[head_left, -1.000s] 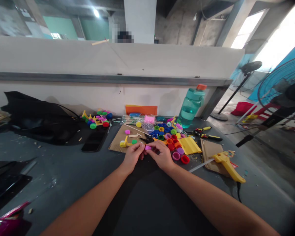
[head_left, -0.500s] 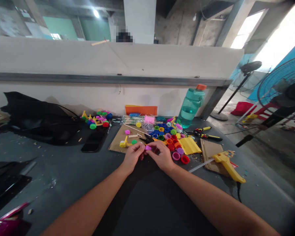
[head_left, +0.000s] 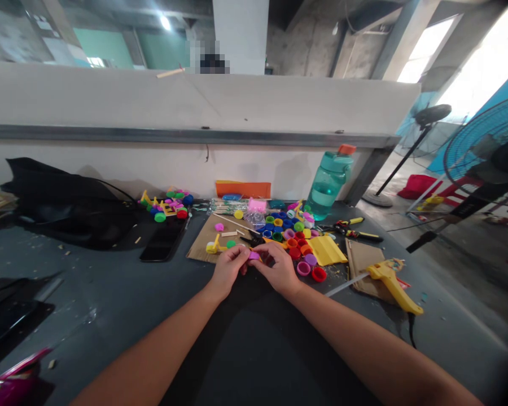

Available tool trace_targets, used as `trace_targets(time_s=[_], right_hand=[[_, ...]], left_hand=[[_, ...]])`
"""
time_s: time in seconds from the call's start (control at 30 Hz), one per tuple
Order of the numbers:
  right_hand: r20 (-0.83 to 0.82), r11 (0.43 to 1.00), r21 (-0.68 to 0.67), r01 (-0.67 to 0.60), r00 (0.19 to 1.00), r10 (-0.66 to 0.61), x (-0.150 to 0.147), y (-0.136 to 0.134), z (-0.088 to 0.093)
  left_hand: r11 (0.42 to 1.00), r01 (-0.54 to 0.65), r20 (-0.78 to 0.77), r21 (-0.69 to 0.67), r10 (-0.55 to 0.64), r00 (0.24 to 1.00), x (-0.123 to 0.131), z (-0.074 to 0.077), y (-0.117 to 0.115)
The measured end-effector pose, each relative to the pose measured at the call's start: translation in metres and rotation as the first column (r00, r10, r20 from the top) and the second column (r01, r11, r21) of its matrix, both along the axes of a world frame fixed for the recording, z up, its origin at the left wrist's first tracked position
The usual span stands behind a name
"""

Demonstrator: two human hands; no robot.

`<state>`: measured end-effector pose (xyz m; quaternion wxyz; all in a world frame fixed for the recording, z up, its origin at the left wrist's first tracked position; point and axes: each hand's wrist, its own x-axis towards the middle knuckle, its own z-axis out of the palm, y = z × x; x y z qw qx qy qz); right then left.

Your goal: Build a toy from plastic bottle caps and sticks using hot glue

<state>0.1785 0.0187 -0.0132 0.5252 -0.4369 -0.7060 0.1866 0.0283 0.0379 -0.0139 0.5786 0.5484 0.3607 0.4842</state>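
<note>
Between my left hand and my right hand is a small purple-pink piece, perhaps foam or clay; its kind is unclear. Fingertips of both hands pinch it just above the dark table, near the front edge of a cardboard sheet. On that sheet lie a yellow piece, a green bottle cap, a pink lump and short wooden sticks. Right of my right hand sit several coloured bottle caps, red, purple and blue among them.
A yellow glue gun rests on cardboard at the right, its cord trailing forward. Pliers, a yellow packet and a teal water bottle stand behind it. A phone and black bag lie left.
The purple-pink piece has turned and shifted slightly left between my fingertips. Both hands otherwise keep nearly the same place.
</note>
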Motion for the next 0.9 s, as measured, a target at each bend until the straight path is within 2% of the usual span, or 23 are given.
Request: trace_targets(time_s=[0.23,0.9], right_hand=[[-0.002,0.999,-0.001,0.034,0.999,-0.034,0.0005,-0.0009,0.0028],[-0.006,1.000,0.006,0.012,1.000,-0.012,0.0000,-0.0009,0.0024]], left_hand=[[1.000,0.005,0.018,-0.012,-0.004,1.000,-0.0003,-0.0011,0.0007],[1.000,0.010,-0.029,0.011,-0.010,1.000,-0.0009,0.0013,-0.0008]])
